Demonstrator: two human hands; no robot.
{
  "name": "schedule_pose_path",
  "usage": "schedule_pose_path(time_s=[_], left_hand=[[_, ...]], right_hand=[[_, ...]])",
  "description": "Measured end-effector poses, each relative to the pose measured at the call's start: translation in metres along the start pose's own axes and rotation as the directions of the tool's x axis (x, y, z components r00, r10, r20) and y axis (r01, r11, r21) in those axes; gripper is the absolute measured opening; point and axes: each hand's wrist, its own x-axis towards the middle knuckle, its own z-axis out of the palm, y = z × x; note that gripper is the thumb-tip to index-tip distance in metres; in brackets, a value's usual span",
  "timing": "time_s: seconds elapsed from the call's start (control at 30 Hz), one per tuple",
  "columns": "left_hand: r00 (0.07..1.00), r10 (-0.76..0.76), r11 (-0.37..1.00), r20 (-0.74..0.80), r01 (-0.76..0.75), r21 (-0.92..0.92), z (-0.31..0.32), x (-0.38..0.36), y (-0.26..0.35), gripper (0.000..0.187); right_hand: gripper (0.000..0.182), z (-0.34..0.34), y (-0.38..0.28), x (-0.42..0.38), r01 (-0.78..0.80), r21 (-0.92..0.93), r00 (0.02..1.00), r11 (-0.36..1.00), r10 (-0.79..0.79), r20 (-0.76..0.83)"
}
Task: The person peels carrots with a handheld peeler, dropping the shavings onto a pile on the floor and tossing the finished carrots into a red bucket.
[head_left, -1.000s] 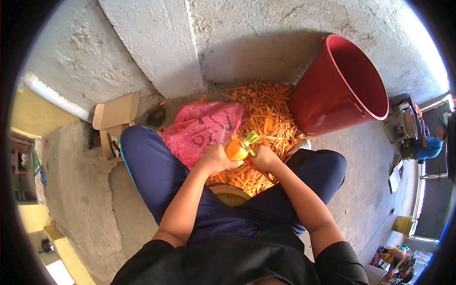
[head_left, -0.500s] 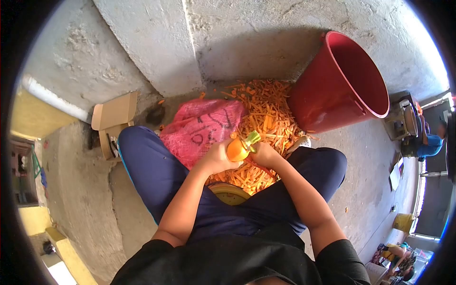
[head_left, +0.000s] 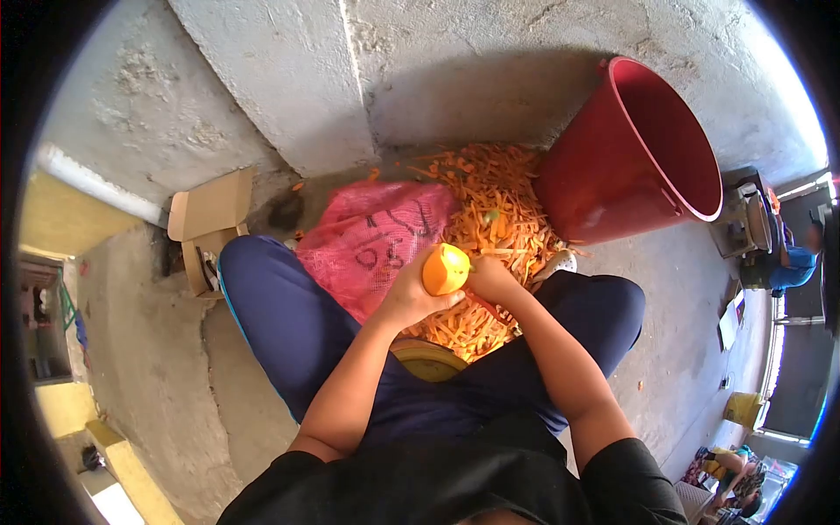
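My left hand [head_left: 416, 293] is wrapped round an orange carrot [head_left: 446, 269], its cut end facing up. Close beside it on the right, my right hand [head_left: 492, 282] is closed on a tool with a red handle [head_left: 484, 304]; its working end is hidden. Beneath and beyond both hands lies a heap of orange peelings [head_left: 490, 206], with a small green piece [head_left: 492, 215] on it. A pink mesh sack [head_left: 376, 241] with black writing lies left of the heap. Part of a yellow round container [head_left: 426, 360] shows between my legs.
A large red bucket [head_left: 612, 166] stands tilted in view behind the heap, near the wall. An open cardboard box [head_left: 210, 210] is by my left knee. Two other people are at the far right, one in blue [head_left: 794, 265], one lower down [head_left: 744, 477].
The green top has come off the carrot, and a green piece now lies on the peelings. My left hand has tilted the carrot's cut end upward.
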Motion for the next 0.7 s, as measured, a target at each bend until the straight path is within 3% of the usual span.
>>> schedule_pose_path(time_s=[0.13, 0.37, 0.57, 0.67, 0.7], left_hand=[[0.991, -0.010, 0.994, -0.132, 0.024, 0.105, -0.007, 0.007, -0.007, 0.055], [0.984, -0.009, 0.999, -0.179, -0.001, -0.051, -0.006, 0.014, -0.028, 0.050], [0.990, -0.051, 0.998, -0.130, 0.056, 0.030, -0.004, 0.013, -0.020, 0.048], [0.978, -0.139, 0.984, -0.156, 0.119, -0.132, -0.004, 0.012, -0.025, 0.048], [0.961, -0.256, 0.933, -0.109, 0.215, -0.290, -0.005, 0.010, -0.024, 0.049]], right_hand=[[0.024, -0.040, -0.024, -0.012, -0.187, 0.154, 0.979, 0.970, 0.198, -0.057], [0.019, -0.032, -0.030, -0.019, 0.002, 0.154, 0.997, 0.988, 0.010, -0.080], [0.019, -0.035, -0.036, -0.021, -0.099, 0.150, 0.991, 0.984, 0.112, -0.077], [0.022, -0.064, -0.053, -0.021, -0.320, 0.648, 0.886, 0.691, 0.460, -0.052], [0.027, -0.056, -0.031, -0.015, -0.329, 0.688, 0.860, 0.647, 0.506, -0.064]])
